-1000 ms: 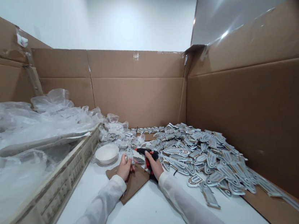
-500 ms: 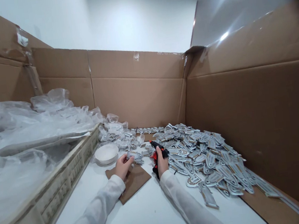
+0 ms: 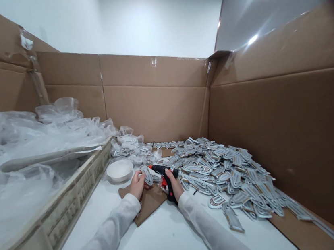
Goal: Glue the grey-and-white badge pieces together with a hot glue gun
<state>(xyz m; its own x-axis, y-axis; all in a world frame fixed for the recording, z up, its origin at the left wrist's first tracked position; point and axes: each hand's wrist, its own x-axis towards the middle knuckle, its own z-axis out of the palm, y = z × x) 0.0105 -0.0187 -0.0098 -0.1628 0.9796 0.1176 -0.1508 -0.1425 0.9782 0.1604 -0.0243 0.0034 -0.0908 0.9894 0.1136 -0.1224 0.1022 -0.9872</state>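
My right hand [image 3: 175, 184] is wrapped round a black and red hot glue gun [image 3: 168, 183], whose orange-red nozzle points left. In my left hand [image 3: 138, 184] a small grey-and-white flat piece [image 3: 148, 177] is pinched between thumb and fingers, close to the nozzle. I cannot tell whether the nozzle touches it. Beneath my left hand lies a brown cardboard sheet [image 3: 151, 204] on the white table [image 3: 168, 238]. Just behind the left hand stands a white round bowl [image 3: 120, 171].
A large heap of similar grey pieces [image 3: 221, 171] spreads over the right side. At left, a plastic crate [image 3: 65, 212] is filled with clear plastic bags [image 3: 19, 135]. More bagged pieces [image 3: 129, 145] lie behind the bowl. Cardboard walls [image 3: 157, 93] enclose the table.
The glue gun has swung left and tipped so its nozzle now points at the held piece. My left hand has turned the piece more upright.
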